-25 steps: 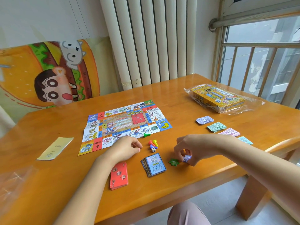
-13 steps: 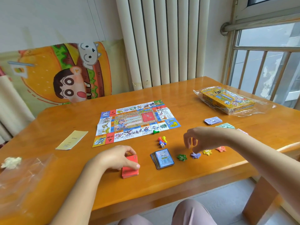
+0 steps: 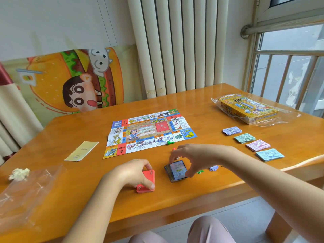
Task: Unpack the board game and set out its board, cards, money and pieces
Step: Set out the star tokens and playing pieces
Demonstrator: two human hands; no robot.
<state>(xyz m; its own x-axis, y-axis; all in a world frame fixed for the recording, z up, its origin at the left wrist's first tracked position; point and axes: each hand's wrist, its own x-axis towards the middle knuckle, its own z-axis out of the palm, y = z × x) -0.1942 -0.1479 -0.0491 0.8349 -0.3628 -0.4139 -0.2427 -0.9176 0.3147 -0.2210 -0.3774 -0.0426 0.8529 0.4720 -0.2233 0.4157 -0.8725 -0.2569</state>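
**Two decks gripped, board [image 3: 150, 132] laid flat**

- Left hand [image 3: 135, 172]: fingers curled round the red card deck [image 3: 150, 176], thumb across its near corner. The deck lies on the wooden worktop [image 3: 201, 106], close to the front edge.
- Right hand [image 3: 194, 156]: arched over the blue card deck [image 3: 178, 170], which sits just beside the red one. Fingertips are at the far edge and the thumb at the right edge, pinching the stack.
- Board: unfolded and face up at mid-worktop, beyond both hands.
- Green pawn [image 3: 170, 142]: at the board's near edge.
- Red pawn [image 3: 174, 149]: partly hidden behind the right hand's fingers.
- Small green piece [image 3: 200, 171] and purple piece [image 3: 213, 168]: on the worktop just right of the blue deck, under the right wrist.
- Money: four stacks in a slanting row on the right, each apart from the next. From far to near they are the purple stack [image 3: 232, 131], green stack [image 3: 245, 138], pink stack [image 3: 258, 145] and light blue stack [image 3: 270, 154].
- Game box [image 3: 249, 108]: yellow, lying in clear wrap at the far right corner.
- Yellow leaflet [image 3: 81, 151]: left of the board.
- Clear plastic bag [image 3: 26, 190]: at the near left, with a crumpled white scrap [image 3: 19, 174] at its far edge
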